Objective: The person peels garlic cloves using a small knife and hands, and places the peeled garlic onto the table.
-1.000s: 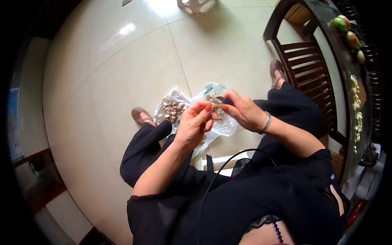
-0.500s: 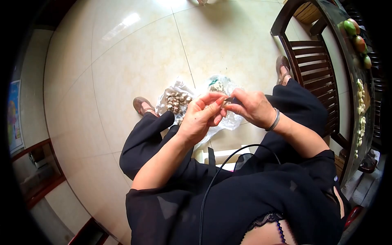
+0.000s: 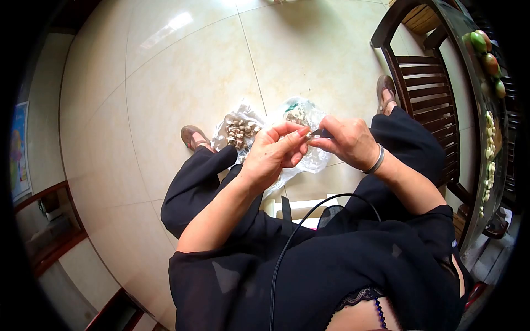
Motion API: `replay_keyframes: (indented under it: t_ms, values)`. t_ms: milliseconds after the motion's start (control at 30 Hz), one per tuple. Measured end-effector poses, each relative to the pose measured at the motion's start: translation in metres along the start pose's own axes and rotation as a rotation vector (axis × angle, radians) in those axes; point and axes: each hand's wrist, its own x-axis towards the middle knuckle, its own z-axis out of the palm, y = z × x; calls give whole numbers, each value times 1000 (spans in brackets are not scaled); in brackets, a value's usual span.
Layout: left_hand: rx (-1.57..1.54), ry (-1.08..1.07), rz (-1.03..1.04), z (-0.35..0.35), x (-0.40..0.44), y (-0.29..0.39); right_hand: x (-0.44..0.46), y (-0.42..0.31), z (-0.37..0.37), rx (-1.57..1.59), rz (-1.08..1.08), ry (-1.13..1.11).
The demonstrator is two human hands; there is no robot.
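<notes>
Both my hands meet over the plastic bags between my feet. My left hand [image 3: 274,151] is closed, pinching a small pale piece [image 3: 308,137] at its fingertips, mostly hidden by the fingers. My right hand [image 3: 349,142] is closed around a small dark-bladed knife [image 3: 318,133], whose tip points at that piece; its handle is hidden in my palm. Beyond my left hand, a heap of small brown-and-white pieces [image 3: 240,132], like unpeeled cloves, lies on a white plastic bag [image 3: 251,111]. A clear bag [image 3: 313,112] with pale scraps lies behind the fingertips, partly covered.
A dark slatted wooden chair [image 3: 425,83] stands at right beside a table holding several green-red fruits [image 3: 489,64] and a row of white pieces [image 3: 488,160]. A black cable [image 3: 292,234] crosses my lap. Pale tiles [image 3: 182,99] cover the floor.
The knife's dark blade shows more clearly between my hands now. My fingers have shifted slightly, and the view has moved a little. Both grips stay closed.
</notes>
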Motion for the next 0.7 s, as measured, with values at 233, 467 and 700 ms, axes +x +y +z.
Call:
replay_keyframes:
  t_ms: [233,467,700]
  values:
    - [42,0,18,0,0,0,0,0,0,-47,-14,-31]
    - [74,-5,41,0,-1,1,-1,1,1,-78,-36,-27]
    - [113,16,47,0,-1,2,1,-2,1,-117,-57,-21]
